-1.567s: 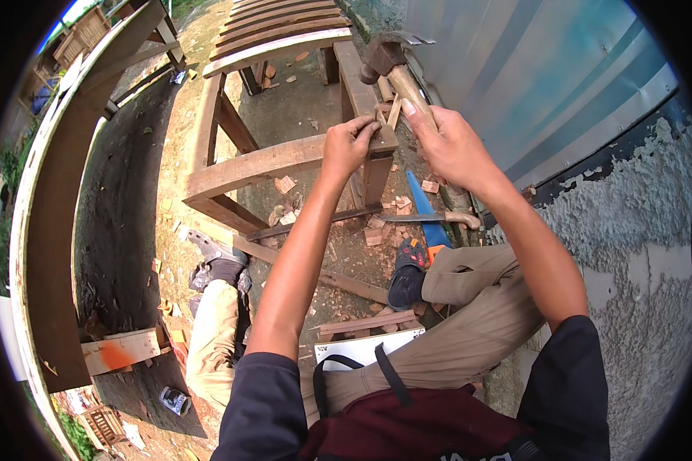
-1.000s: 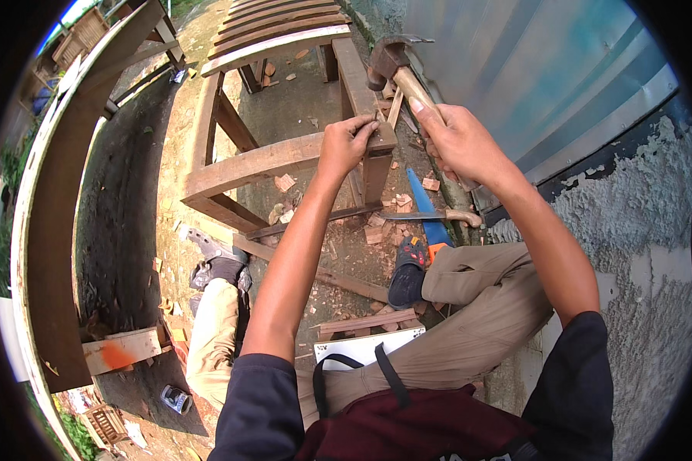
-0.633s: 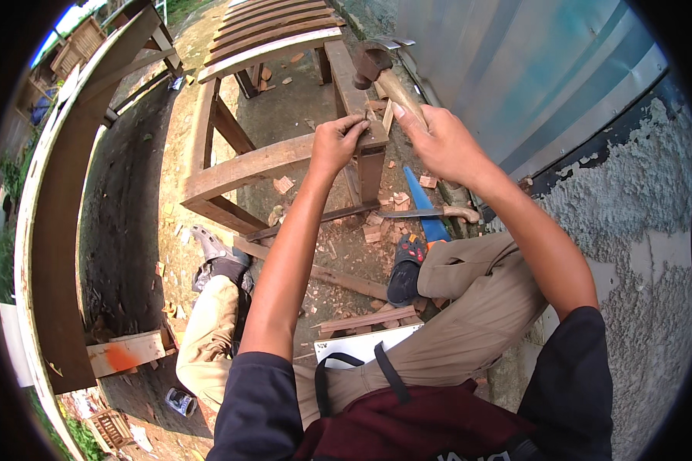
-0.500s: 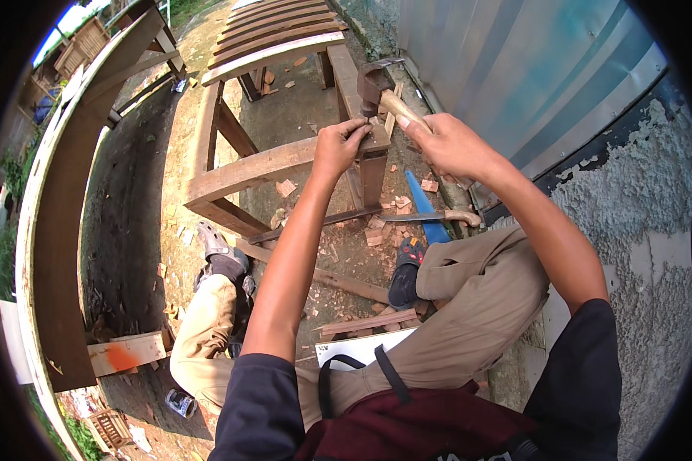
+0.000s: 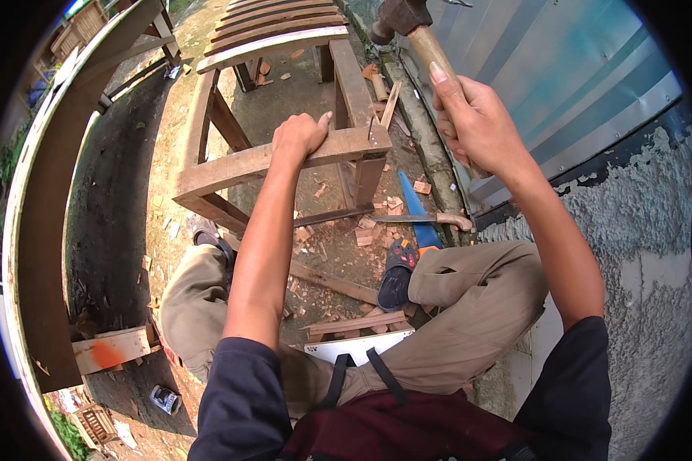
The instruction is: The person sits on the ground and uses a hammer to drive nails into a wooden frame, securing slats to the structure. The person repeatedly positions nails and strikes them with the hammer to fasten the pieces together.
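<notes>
A claw hammer (image 5: 424, 44) with a pale wooden handle is raised above and right of the wooden frame; my right hand (image 5: 477, 123) is wrapped around its handle. My left hand (image 5: 300, 138) grips the near rail (image 5: 227, 174) of the frame, its fingers curled over the far side and partly hidden. Near the rail's right end, at the corner joint, a small nail head (image 5: 375, 139) shows. Beyond it, the side rail (image 5: 351, 81) runs away toward several slats (image 5: 277, 27) fixed across the far part.
A knife (image 5: 419, 218) lies across a blue tapered piece (image 5: 409, 192) on the ground. Wood chips (image 5: 367, 234) are scattered around. A metal sheet wall (image 5: 546, 84) rises on the right. A long board structure (image 5: 42, 230) stands at left, near a can (image 5: 164, 399).
The hammer has risen from the corner, up and to the right with my right hand. My left hand has left the nail and moved left to grip the rail.
</notes>
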Demonstrator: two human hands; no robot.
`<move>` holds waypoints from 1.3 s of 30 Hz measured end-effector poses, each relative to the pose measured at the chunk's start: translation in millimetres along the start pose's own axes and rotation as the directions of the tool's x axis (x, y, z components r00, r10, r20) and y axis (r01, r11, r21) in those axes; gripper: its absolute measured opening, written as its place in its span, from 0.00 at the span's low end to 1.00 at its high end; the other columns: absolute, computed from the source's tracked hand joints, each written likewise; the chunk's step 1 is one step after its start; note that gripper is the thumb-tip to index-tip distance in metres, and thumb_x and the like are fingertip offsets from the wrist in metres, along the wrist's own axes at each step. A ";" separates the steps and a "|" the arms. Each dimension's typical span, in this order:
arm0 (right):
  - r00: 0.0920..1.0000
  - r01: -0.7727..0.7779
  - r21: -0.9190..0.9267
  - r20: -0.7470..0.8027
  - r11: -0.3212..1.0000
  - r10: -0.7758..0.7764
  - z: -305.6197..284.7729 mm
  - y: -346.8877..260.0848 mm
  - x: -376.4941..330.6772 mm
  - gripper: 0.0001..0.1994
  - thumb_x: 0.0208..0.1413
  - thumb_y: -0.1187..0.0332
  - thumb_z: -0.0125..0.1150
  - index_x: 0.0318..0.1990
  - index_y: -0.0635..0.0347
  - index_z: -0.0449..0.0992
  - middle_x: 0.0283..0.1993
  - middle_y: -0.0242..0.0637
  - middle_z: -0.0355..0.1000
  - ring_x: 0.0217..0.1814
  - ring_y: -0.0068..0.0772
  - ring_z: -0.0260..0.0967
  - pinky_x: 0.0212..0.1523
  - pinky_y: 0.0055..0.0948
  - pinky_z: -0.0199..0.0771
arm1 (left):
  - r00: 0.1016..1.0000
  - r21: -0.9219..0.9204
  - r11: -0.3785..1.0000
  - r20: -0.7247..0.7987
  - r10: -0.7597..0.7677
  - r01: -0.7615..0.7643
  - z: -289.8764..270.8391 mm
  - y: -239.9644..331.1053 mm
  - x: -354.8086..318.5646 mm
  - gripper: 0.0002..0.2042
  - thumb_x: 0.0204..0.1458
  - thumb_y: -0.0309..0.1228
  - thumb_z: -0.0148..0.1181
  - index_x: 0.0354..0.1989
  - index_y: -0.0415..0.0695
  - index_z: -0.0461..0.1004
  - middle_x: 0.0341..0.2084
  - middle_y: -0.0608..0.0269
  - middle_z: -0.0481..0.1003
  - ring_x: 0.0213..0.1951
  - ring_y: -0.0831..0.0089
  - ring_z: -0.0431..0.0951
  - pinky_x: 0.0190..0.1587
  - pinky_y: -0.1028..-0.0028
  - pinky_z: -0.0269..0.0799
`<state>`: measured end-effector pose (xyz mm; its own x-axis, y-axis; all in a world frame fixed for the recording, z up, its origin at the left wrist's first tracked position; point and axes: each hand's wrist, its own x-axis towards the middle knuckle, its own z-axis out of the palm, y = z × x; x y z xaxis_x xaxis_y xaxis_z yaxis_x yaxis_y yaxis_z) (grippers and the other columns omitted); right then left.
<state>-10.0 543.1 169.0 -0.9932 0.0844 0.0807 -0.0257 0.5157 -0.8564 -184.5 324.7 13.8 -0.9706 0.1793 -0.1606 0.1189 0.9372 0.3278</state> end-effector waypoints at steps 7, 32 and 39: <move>0.954 -0.266 -0.130 0.110 0.955 0.280 17.0 41.7 -14.8 0.29 0.70 0.43 0.45 0.30 0.62 0.69 0.19 0.27 0.62 0.16 0.21 0.59 0.18 0.30 0.61 | 0.994 -0.009 1.000 0.106 -0.017 0.018 -9.4 16.7 -6.3 0.33 0.62 0.57 0.43 0.52 0.37 0.79 0.53 0.44 0.78 0.57 0.50 0.76 0.59 0.57 0.70; 0.959 0.228 -0.304 -0.095 0.925 -0.268 29.4 90.2 -10.8 0.24 0.72 0.47 0.43 0.36 0.62 0.68 0.22 0.29 0.62 0.14 0.20 0.57 0.14 0.24 0.58 | 0.996 -0.014 1.000 0.090 -0.002 0.004 -6.3 17.8 -3.5 0.32 0.61 0.56 0.44 0.52 0.37 0.79 0.53 0.45 0.78 0.57 0.53 0.77 0.60 0.60 0.71; 0.986 0.105 0.070 -0.140 0.992 -0.095 -17.1 -31.0 -1.6 0.25 0.71 0.47 0.44 0.37 0.65 0.71 0.20 0.30 0.64 0.21 0.19 0.61 0.22 0.27 0.60 | 0.998 -0.039 0.999 0.067 0.004 -0.001 -8.8 11.7 -6.3 0.34 0.62 0.57 0.43 0.51 0.35 0.79 0.50 0.42 0.78 0.56 0.48 0.77 0.60 0.56 0.71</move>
<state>-5.7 541.6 204.2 -0.9605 0.1535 0.2320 -0.1382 0.4606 -0.8768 -178.9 331.9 26.8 -0.9539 0.2023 -0.2216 0.1115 0.9247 0.3639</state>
